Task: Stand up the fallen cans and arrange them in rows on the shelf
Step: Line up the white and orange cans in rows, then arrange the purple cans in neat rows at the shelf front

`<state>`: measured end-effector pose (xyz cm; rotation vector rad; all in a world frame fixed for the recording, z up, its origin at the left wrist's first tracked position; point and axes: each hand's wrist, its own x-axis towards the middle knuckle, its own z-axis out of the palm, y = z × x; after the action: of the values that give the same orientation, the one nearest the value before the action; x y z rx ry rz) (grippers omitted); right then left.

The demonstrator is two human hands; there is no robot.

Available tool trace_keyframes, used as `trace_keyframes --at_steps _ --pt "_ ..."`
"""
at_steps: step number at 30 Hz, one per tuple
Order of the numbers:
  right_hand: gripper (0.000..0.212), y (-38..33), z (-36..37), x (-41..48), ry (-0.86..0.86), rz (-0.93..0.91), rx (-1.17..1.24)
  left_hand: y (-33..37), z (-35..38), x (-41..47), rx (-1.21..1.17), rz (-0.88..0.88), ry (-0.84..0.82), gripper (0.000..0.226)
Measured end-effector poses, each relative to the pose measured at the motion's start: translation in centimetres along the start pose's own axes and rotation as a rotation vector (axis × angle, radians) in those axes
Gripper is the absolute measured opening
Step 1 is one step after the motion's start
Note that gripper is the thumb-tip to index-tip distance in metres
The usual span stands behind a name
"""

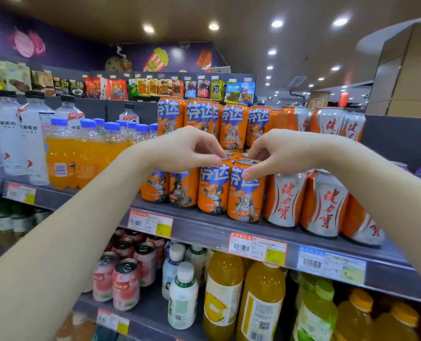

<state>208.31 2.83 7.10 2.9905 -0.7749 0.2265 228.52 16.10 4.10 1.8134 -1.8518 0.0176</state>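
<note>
We are in a shop aisle under ceiling spotlights, facing a grey shelf (204, 221) stocked with drinks. Along its front edge sit price tags (257, 248). At nine o'clock from our hands stand orange soda bottles (61, 158) with blue caps, and past them clear water bottles (29, 134). At three o'clock stands a row of white-and-orange cans (325, 203), all upright.

The task's orange cans fill the middle of the shelf. A back stack (234, 124) rises at twelve o'clock, behind our hands. In front, a row of four stands upright near the shelf edge. Our left hand (187, 148) reaches over the row, fingertips pinched on the rim of the third can (213, 188). Our right hand (278, 156) grips the fourth can (245, 193), thumb pressed on its front just under the rim and fingers curled over the top. These two cans stand touching side by side. The two cans (170, 187) at their eight o'clock are partly hidden by our left wrist, and we cannot quite tell whether they touch.

On the lower shelf, at six o'clock, stand pink cans (125, 284), white bottles (182, 296) and yellow juice bottles (261, 303).
</note>
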Motion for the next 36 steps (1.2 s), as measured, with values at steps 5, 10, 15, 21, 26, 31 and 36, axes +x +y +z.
trace_keyframes --at_steps 5,10,15,21,26,31,36 --pt "0.062 0.4 -0.3 -0.4 -0.029 -0.009 0.09 -0.4 -0.2 -0.1 -0.072 -0.016 -0.034 0.017" --pt "0.101 -0.2 0.3 0.1 0.023 0.053 -0.006 -0.6 0.5 0.8 -0.006 -0.054 0.012 0.03" --pt "0.084 -0.2 0.2 -0.1 0.0 0.041 0.021 -0.4 0.1 0.9 -0.013 -0.011 -0.047 0.02" --pt "0.085 0.4 0.8 -0.1 0.038 0.013 0.068 -0.8 0.6 0.9 -0.04 0.014 -0.006 0.021" --pt "0.079 0.5 1.2 -0.2 0.073 -0.001 0.085 -1.0 1.1 0.8 -0.073 0.023 0.053 0.019" --pt "0.073 0.4 1.6 -0.1 0.087 -0.002 0.06 -0.9 1.5 0.6 -0.054 0.015 0.093 0.02" --pt "0.08 0.2 2.0 -0.6 0.131 0.025 0.042 -0.6 1.5 0.3 -0.043 -0.017 0.107 0.022"
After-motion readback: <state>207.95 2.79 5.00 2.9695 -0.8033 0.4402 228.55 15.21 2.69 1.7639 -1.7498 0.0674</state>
